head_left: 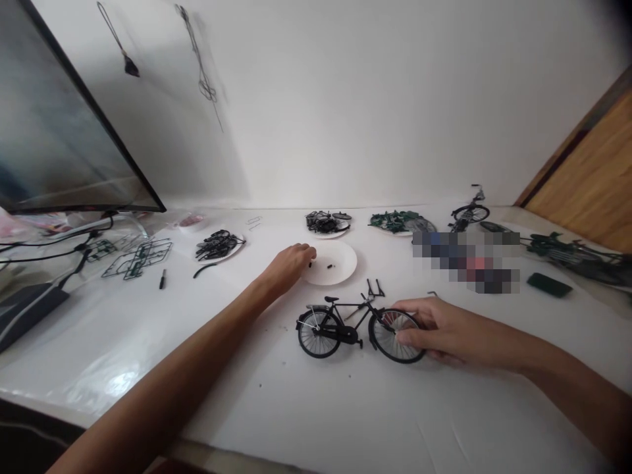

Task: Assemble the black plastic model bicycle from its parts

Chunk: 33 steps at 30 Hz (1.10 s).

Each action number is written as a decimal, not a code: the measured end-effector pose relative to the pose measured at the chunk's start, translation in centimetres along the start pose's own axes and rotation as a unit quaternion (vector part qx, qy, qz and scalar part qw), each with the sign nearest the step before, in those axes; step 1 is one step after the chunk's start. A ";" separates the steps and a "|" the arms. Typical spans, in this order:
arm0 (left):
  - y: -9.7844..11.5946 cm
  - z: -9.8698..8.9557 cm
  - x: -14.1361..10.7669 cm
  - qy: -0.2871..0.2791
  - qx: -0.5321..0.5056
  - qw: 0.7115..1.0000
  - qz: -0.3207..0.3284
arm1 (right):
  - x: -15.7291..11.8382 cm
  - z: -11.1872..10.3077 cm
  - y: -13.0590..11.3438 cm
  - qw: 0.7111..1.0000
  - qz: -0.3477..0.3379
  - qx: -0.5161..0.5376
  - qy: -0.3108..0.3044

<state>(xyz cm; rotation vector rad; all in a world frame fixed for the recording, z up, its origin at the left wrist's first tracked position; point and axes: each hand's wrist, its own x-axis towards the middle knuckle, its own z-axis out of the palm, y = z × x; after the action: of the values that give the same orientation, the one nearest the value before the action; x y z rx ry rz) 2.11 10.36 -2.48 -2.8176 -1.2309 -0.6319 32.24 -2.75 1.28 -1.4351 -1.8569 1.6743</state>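
A black model bicycle [348,329] stands upright on the white table, its front wheel to the right. My right hand [429,329] grips that front wheel between thumb and fingers. Farther back, my left hand [295,260] is at the left rim of a white plate [340,253], fingers bent downward and pressed together. Small dark pieces lie on the plate, one of them close to my left fingertips. Whether those fingers hold anything is too small to see. Two thin black forked parts [375,288] lie just behind the bicycle's handlebar.
Plates of black parts [220,245] [326,222] and green parts [397,222] stand toward the back. Green part frames [141,257] and a small screwdriver [162,279] lie left, below a monitor [64,118]. Another model bicycle [471,212] and a green block [549,285] are right.
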 end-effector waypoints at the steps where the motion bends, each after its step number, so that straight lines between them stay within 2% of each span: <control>1: 0.0 0.0 0.0 0.004 -0.014 1.000 0.003 | 0.0 -0.2 0.0 1.000 0.002 -0.007 0.002; 4: 0.5 -0.3 -0.2 0.023 -0.058 0.998 0.014 | 0.1 -0.9 0.3 0.997 -0.020 -0.067 0.043; 6: 1.3 -0.7 -0.3 0.041 -0.087 0.995 0.025 | 0.3 -1.2 0.6 0.983 -0.045 -0.138 0.113; 9: 3.4 -1.6 -0.5 0.064 -0.125 0.989 0.054 | 0.6 -0.9 0.7 0.935 -0.076 -0.246 0.242; 10: 4.3 -1.9 -0.6 0.067 -0.136 0.986 0.067 | 0.6 -0.6 0.6 0.920 -0.091 -0.270 0.268; 12: 6.1 -2.3 -0.8 0.069 -0.160 0.980 0.095 | 0.6 0.4 0.2 0.905 -0.133 -0.299 0.273; 16: 8.7 -2.0 -1.0 0.072 -0.259 0.953 0.141 | 0.7 2.3 -0.3 0.886 -0.198 -0.351 0.229; 20: 9.3 -1.5 -1.2 0.070 -0.317 0.939 0.116 | 0.8 2.4 -0.1 0.893 -0.212 -0.343 0.202; 23: 9.3 -1.6 -1.2 0.074 -0.364 0.925 0.078 | 0.7 2.0 0.1 0.894 -0.219 -0.329 0.210; 27: 9.6 -1.8 -1.2 0.064 -0.474 0.878 0.008 | 0.4 1.9 -0.2 0.890 -0.229 -0.325 0.222; 30: 10.1 -1.7 -1.0 0.048 -0.561 0.824 -0.060 | 0.1 2.3 -0.6 0.885 -0.251 -0.316 0.235; 33: 10.8 -1.4 -0.9 0.043 -0.640 0.760 -0.107 | 0.0 2.9 -1.1 0.861 -0.302 -0.283 0.294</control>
<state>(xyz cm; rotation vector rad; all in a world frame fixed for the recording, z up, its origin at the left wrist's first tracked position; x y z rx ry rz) 8.68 2.05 0.19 -3.3892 -1.4205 -2.3711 29.65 -4.36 1.37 -1.1447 -2.1533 0.3420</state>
